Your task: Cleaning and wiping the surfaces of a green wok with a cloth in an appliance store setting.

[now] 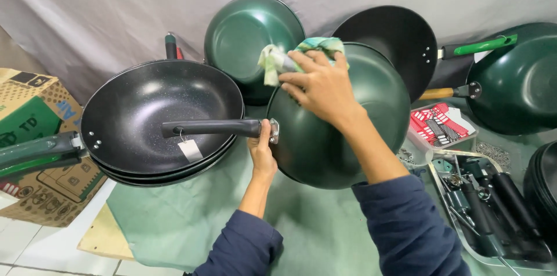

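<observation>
Two hands were on one green wok (336,137), turned bottom-up over the green cloth-covered table (174,218). My left hand (262,148) gripped its black handle (212,128) near the rivets. My right hand (319,87) pressed a crumpled rag (278,58) against its upper rim, fingers closed over it. A stack of black woks (156,113) sat just beside, to the left.

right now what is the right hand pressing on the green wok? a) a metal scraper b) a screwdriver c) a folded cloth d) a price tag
c: the right hand presses a crumpled green and white cloth against the outside of the green wok, while the left hand steadies the wok where its black handle joins it.
</observation>
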